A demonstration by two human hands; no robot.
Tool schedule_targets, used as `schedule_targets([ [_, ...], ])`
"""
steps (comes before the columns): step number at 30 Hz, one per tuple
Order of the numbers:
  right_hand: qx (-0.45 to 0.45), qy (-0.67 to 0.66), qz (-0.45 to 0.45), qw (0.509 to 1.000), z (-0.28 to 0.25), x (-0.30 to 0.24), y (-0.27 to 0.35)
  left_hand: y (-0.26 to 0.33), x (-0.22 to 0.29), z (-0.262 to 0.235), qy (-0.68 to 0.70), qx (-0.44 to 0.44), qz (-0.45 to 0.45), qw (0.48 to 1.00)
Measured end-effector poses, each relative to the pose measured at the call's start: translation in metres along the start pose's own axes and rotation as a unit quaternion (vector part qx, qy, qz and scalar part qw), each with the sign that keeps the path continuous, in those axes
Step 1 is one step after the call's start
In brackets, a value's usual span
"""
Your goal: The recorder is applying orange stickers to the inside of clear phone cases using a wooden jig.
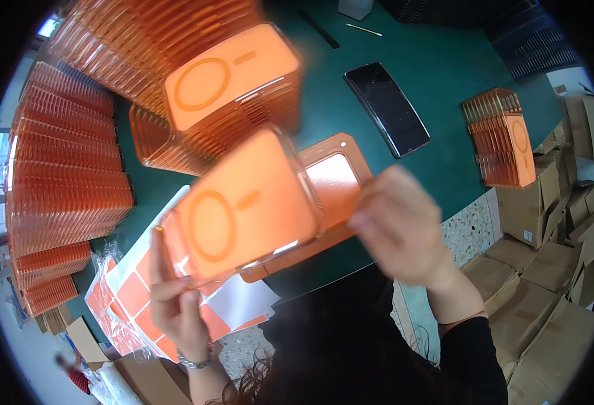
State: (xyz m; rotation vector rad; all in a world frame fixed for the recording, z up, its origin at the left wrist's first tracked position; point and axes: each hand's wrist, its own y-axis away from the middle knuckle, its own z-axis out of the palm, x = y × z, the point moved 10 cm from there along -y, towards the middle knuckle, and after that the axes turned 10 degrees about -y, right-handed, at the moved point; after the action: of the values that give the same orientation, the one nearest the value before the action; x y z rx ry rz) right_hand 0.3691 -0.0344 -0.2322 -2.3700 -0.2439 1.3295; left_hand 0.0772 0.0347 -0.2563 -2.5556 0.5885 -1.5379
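the orange phone case point(246, 206) is held up above the green tabletop point(445, 88), back facing the camera with its ring mark showing, and everything else sits around it. the left hand point(175, 304) grips the case's lower left corner, fingers curled shut on the edge with the thumb up along the side. the right hand point(398, 226) is at the case's right edge, blurred, fingers bent toward it; whether it actually pinches the case or the piece behind it cannot be told. just behind the case to the right lies an orange flat frame point(334, 179) with a pale window in it. above the case, a stack of orange cases point(222, 94) rests on the tabletop, and more rows of orange cases point(64, 175) fan out to the left of it. below the case to the left are sheets of orange stickers point(131, 293). a black phone point(386, 108) lies up and right of the case, and a small stack of cases point(502, 138) further right near the tabletop edge, with cardboard boxes point(546, 270) beyond on the floor.
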Motion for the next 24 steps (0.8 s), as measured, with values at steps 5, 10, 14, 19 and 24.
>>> schedule_targets([
  [5,0.122,-0.07,0.156,0.978,-0.038,0.076,0.021,0.019,-0.009,0.061,-0.084,-0.076,-0.014,0.993],
  [10,0.103,-0.122,0.236,0.959,-0.022,0.093,0.023,0.015,0.009,0.082,-0.186,-0.103,0.058,0.975],
  [14,0.066,-0.216,0.327,0.918,-0.003,0.109,0.02,0.015,0.012,0.081,-0.208,-0.112,0.05,0.97],
  [19,0.024,-0.318,0.387,0.865,0.017,0.127,0.022,0.018,-0.011,0.066,-0.149,-0.071,-0.049,0.985],
  [24,0.013,-0.31,0.388,0.868,0.015,0.125,0.021,0.021,-0.034,0.076,0.025,-0.115,-0.253,0.96],
])
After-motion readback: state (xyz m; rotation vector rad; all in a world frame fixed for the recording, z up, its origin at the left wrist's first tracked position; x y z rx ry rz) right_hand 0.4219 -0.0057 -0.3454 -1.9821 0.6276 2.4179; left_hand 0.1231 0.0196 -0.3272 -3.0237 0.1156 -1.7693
